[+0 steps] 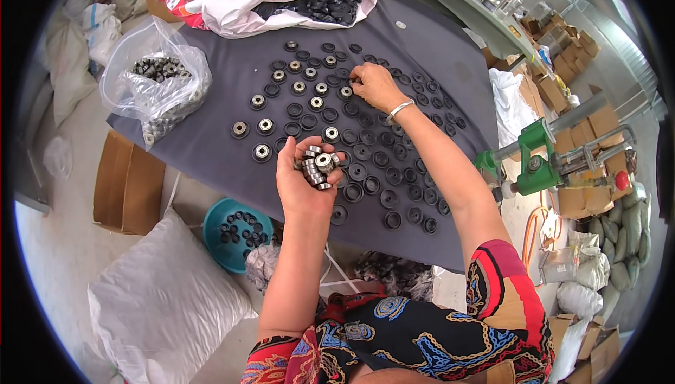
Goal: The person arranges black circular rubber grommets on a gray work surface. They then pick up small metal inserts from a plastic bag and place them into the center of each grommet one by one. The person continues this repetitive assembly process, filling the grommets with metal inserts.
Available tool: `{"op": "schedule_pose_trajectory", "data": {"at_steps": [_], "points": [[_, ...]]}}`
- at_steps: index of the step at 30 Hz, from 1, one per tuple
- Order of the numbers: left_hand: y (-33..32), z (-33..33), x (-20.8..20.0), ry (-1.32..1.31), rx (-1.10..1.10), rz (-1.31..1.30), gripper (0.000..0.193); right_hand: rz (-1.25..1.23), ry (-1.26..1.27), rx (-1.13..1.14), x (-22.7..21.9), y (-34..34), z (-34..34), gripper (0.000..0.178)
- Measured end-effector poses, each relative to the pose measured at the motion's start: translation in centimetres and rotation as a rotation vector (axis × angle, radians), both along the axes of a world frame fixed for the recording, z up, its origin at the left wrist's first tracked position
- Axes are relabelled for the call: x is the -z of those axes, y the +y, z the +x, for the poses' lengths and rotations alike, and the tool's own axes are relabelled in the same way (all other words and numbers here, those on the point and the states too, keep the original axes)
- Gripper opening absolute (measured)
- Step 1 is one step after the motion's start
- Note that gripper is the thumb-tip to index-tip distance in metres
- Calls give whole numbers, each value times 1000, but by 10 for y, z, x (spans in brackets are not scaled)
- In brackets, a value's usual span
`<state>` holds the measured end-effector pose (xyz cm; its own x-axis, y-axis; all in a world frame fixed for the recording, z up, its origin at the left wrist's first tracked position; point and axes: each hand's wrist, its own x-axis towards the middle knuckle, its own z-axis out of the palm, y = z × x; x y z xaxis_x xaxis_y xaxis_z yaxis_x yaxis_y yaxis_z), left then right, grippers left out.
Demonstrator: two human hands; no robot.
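Observation:
My left hand (304, 195) is cupped palm-up over the near side of the dark table, its fingers curled around a heap of small shiny ball bearings (323, 162). Farther out, my right hand (378, 87) reaches down among the black round caps (358, 171), fingertips bent together. What they pinch is hidden; just left of them a bearing (345, 93) sits in a black cap. Several caps on the left and middle hold a bearing each, such as the one at the table's left (240, 129). Those on the right side lie without bearings.
A clear plastic bag (151, 78) of metal parts stands at the table's left edge. At the back lies a white sack (239, 4) with black pieces inside. A teal basin (214, 243) with black parts is below, and a green hand press (538, 162) stands at right.

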<state>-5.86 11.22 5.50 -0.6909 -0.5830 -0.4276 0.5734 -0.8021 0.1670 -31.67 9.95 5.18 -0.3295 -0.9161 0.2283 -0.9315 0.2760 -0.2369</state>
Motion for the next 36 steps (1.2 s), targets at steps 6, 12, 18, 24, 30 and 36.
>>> {"op": "schedule_pose_trajectory", "data": {"at_steps": [6, 12, 18, 24, 30, 36], "points": [[0, -2, -2, 27, -10, -7, 41, 146, 87, -21, -10, -9, 2, 21], [1, -5, 0, 10, 14, -14, 46, -141, 221, -150, -28, 19, 35, 18], [3, -3, 3, -24, 51, -18, 43, -126, -100, -573, -65, 57, 130, 20], [15, -8, -17, 3, 97, -156, 45, -10, 19, -497, -62, 65, 150, 16], [6, -2, 3, 93, 90, -173, 52, -154, -281, -458, -65, 50, 142, 18], [6, -6, 3, 38, 108, -40, 43, -179, -178, -57, -58, 2, 38, 23]]}}
